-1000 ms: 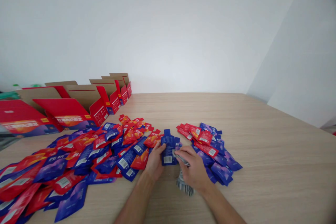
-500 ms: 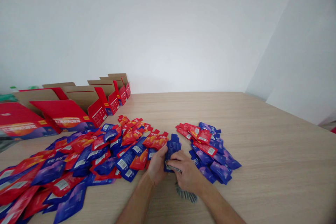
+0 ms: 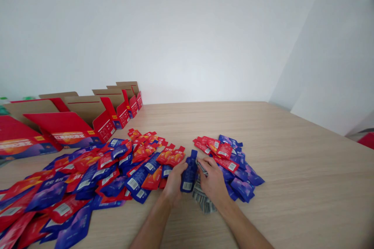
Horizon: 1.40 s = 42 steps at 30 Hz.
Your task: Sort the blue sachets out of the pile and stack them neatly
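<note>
My left hand (image 3: 174,183) is closed on the left edge of a blue pouch (image 3: 188,175), held above the table with its narrow neck pointing away from me and a barcode at its lower end. My right hand (image 3: 212,179) pinches a small dark-and-white striped piece (image 3: 202,167) against or close to the pouch's upper right edge; contact is hard to tell. Beneath the right hand lies a fanned bunch of grey-striped strips (image 3: 205,202), partly hidden by it. Beyond it is a smaller pile of red pouches (image 3: 224,150) and blue pouches (image 3: 244,188).
A large heap of mixed red and blue pouches (image 3: 84,181) covers the table's left side. Behind it stands a row of open red cartons (image 3: 73,122) with raised brown flaps. The wooden table (image 3: 292,163) meets a white wall (image 3: 187,46) at the back.
My right hand has moved up the pouch's right side with the striped piece. The pouch's barcode now shows, and more of the striped strips are visible. The view has shifted slightly.
</note>
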Tool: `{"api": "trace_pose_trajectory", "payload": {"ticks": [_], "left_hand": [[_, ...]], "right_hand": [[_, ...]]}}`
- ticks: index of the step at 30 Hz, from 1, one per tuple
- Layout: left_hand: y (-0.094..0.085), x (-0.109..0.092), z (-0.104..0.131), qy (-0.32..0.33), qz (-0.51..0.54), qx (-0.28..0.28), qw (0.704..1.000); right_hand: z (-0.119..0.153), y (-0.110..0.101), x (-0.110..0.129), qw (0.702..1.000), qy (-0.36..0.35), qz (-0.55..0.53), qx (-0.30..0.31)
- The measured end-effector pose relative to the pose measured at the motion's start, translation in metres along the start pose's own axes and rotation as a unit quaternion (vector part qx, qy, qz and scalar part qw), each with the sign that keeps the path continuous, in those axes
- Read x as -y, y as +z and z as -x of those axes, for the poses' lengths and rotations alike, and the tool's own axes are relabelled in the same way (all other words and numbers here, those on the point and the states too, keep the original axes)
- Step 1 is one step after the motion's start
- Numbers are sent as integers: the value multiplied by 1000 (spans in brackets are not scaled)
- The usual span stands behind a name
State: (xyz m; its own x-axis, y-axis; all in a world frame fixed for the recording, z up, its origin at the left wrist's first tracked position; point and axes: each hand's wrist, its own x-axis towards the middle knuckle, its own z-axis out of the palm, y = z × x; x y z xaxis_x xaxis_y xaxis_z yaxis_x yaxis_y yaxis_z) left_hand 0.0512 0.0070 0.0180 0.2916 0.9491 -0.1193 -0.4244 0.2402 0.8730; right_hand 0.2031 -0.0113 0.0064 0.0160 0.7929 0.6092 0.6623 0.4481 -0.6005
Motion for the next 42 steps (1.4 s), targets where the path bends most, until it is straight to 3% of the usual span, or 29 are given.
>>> {"api": "trace_pose_trajectory", "payload": {"ticks": [2,4,7,10,12,13,15,18,23,25,29,33,37,40,42], "left_hand": [[-7,-7,-3,60,-119,-66,989],[-18,-12,-8,147,-275,-109,944],[-35,-13,-16,244,-493,-175,816],[-46,-9,-21,255,-634,-248,687],[-46,-5,-22,252,-677,-275,635],[-43,-3,-22,255,-687,-273,623],[-34,5,-22,266,-695,-223,629],[-20,22,-24,257,-683,-82,679],[-24,39,-31,147,-637,-24,756],[-33,37,-30,126,-596,0,793],[-43,30,-24,134,-509,56,848],[-41,26,-20,136,-524,71,838],[-38,25,-17,123,-576,52,807],[-34,24,-13,125,-627,43,768],[-32,22,-10,135,-664,54,734]], "right_hand": [[1,1,2,1000,4,-1,13],[2,3,2,999,19,7,28],[2,4,1,997,44,32,54],[3,4,-2,995,57,50,63],[2,3,-4,994,65,58,64],[2,2,-5,993,71,64,65],[1,0,-8,992,82,75,66],[-1,-4,-15,990,92,88,55],[-2,-3,-23,993,83,83,19],[0,2,-21,996,56,58,50],[8,16,-9,983,-26,-1,180],[9,24,-11,975,-36,6,218],[3,23,-30,981,20,120,154],[2,22,-40,977,47,179,106],[3,24,-41,979,27,167,117]]}}
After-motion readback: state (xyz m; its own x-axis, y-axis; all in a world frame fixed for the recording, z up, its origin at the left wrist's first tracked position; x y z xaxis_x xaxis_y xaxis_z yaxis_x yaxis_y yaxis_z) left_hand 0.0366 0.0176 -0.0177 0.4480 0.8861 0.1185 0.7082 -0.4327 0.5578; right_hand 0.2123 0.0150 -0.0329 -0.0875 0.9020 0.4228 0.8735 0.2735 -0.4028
